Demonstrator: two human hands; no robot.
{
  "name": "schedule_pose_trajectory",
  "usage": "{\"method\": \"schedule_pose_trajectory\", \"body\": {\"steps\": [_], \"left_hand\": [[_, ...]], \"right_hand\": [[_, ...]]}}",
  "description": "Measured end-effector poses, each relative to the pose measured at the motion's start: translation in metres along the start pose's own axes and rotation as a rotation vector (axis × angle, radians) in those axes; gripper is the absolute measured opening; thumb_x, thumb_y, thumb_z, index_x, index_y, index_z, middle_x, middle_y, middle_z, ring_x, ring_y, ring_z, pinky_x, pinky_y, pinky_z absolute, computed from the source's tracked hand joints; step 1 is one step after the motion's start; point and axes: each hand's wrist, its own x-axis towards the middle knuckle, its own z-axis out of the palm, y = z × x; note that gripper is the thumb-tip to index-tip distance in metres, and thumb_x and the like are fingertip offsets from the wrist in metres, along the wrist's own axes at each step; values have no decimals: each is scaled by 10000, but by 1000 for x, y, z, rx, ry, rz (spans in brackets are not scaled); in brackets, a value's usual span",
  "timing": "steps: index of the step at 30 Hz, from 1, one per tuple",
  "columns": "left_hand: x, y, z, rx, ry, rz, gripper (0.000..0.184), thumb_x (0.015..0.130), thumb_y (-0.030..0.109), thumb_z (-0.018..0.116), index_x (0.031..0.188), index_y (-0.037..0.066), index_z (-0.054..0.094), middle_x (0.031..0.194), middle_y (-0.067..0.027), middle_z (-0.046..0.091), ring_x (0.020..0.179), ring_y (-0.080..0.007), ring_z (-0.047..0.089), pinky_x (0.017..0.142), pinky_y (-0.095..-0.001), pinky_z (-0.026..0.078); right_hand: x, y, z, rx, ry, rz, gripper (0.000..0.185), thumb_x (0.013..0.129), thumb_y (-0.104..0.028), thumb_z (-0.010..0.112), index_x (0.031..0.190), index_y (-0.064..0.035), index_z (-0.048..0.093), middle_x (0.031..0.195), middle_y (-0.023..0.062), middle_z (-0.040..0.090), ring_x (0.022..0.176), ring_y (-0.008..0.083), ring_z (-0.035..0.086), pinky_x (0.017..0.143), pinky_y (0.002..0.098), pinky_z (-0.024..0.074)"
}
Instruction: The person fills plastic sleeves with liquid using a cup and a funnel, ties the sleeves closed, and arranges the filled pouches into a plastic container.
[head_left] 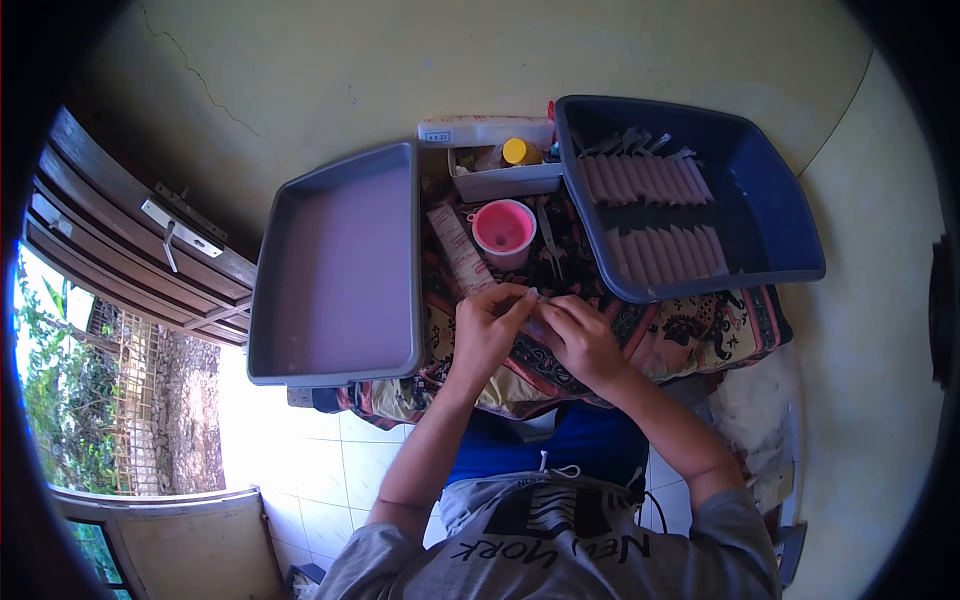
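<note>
My left hand [490,325] and my right hand [580,342] meet over the front of the patterned cloth. Their fingertips pinch the top of a small, pale plastic sachet [538,322], mostly hidden by the fingers. Just beyond them stands a white cup with a pink funnel [503,228] in its mouth. Scissors [549,240] lie to the right of the cup, and a flat, printed pale packet [459,248] is on its left. Rows of filled lilac sachets [668,252] lie in the dark blue tub [765,205] at right.
A grey tub [412,300] on the left holds a smooth lilac substance [340,270]. At the back, a white box [508,183] contains a yellow-capped container [516,152]. Patterned cloth [690,335] covers the work surface. An open door [150,225] stands at far left.
</note>
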Motion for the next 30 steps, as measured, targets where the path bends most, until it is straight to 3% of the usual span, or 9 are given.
{"method": "schedule_pose_trajectory", "body": {"steps": [8,10,11,13,16,26,30], "left_hand": [[0,-21,10,-184,29,-91,154,824,100,667,906,-21,713,744,-78,681,701,-101,622,645,-237,470],[1,-24,14,-70,172,183,146,840,102,662,885,-27,713,774,-36,668,720,-89,600,675,-224,456],[1,-25,12,-71,171,182,146,840,102,662,885,-27,713,774,-36,668,720,-89,600,675,-224,456],[2,-15,8,-354,-1,-87,153,863,105,650,887,-38,699,794,-18,655,723,-80,586,680,-216,446],[2,-13,8,-420,-14,-159,157,883,104,631,905,-45,677,797,-19,657,711,-65,583,656,-203,441],[4,-15,11,-485,-40,-196,146,901,119,615,939,-13,663,802,-12,652,684,-43,565,595,-192,423],[1,-20,17,-672,9,-120,122,919,100,575,937,-5,634,875,-26,630,769,-68,553,680,-210,420]], "right_hand": [[4,6,0,-58,-54,-4,330,702,67,623,1023,23,559,940,133,556,840,301,606,720,375,501],[3,10,2,-60,-66,8,301,730,52,612,1023,21,550,940,132,555,847,297,604,727,376,498],[4,12,2,-60,-67,9,301,730,52,612,1023,21,550,940,132,555,847,297,604,727,376,498],[3,15,2,-80,-57,-25,257,755,35,607,1006,13,555,937,128,554,831,290,604,710,374,499],[3,16,1,-45,-32,-64,256,748,26,628,997,9,567,934,128,559,821,284,610,686,367,502],[5,17,1,-19,-16,-40,307,696,35,650,994,-5,591,917,118,570,806,288,619,666,364,503],[11,10,-2,-8,-40,-30,282,691,18,666,964,-20,605,873,108,565,759,284,606,647,367,496]]}}
